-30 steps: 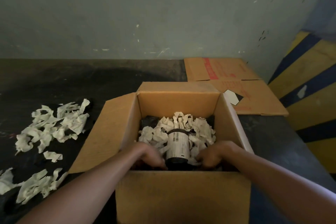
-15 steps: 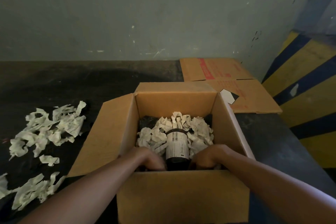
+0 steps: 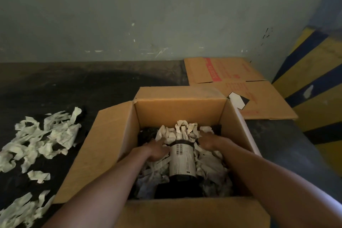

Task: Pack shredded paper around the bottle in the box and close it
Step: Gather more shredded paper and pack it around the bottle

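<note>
The dark glass bottle with a white printed label (image 3: 182, 161) lay inside the open brown cardboard box (image 3: 111, 146), its long axis running near to far. The left hand (image 3: 156, 149) pressed on the pale shredded paper (image 3: 185, 131) just left of it, fingers fairly straight; the right hand (image 3: 208, 142) rested on paper at the right, its fingers hard to read. Both flanked the bottle equally. More loose paper strips (image 3: 44, 135) lay on the dark counter (image 3: 55, 90), left of the box, nearer the left hand.
</note>
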Demonstrator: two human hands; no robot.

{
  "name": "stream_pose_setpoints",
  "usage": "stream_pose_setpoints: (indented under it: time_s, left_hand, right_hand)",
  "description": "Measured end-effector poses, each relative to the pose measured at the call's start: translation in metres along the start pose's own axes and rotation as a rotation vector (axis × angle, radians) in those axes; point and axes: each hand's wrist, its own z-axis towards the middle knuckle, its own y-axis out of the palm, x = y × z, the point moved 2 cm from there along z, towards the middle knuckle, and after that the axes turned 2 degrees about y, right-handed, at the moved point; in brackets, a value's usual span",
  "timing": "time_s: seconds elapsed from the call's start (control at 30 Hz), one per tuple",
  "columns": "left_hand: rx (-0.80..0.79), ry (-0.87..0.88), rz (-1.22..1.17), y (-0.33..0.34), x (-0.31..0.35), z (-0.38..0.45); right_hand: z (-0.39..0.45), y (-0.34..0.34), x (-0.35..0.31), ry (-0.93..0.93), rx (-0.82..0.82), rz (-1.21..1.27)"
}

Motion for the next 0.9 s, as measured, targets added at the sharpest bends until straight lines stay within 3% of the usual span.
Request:
stream_pose_setpoints:
  time_s: [0.13,0.27,0.37,0.4,0.47,0.57,0.67,0.73,0.83,0.9]
  left_hand:
    - [-0.039,-0.021,0.104,0.007,-0.002,0.009]
    - [-0.033,0.028,0.101,-0.015,0.007,-0.009]
    - [0.06,0.023,0.201,-0.031,0.012,-0.023]
    - [0.095,0.017,0.238,-0.033,0.012,-0.027]
    - [0.091,0.01,0.274,-0.03,0.014,-0.034]
    - [-0.073,-0.005,0.278,-0.012,0.016,-0.042]
    - [-0.117,0.01,0.284,-0.002,0.009,-0.041]
    - [-0.046,0.033,0.256,-0.01,0.006,-0.045]
    - [0.07,0.101,0.218,-0.022,0.007,-0.058]
    - [-0.078,0.063,0.145,-0.014,0.01,-0.069]
  right_hand:
    - [0.039,0.022,0.021,-0.008,-0.001,-0.085]
    - [0.022,-0.006,0.011,-0.068,-0.006,-0.114]
    - [0.004,-0.033,0.006,-0.034,0.118,-0.104]
    - [-0.006,-0.036,0.003,-0.022,0.11,-0.095]
    - [-0.026,-0.03,-0.004,-0.026,-0.072,-0.134]
    - [-0.049,0.004,-0.011,-0.03,-0.303,-0.291]
    - [-0.051,0.013,-0.007,-0.003,-0.313,-0.267]
    - [-0.049,0.003,-0.002,0.028,-0.292,-0.199]
    - [-0.05,-0.009,0.004,0.041,-0.135,-0.101]
    - [-0.06,-0.003,0.004,0.026,-0.185,-0.112]
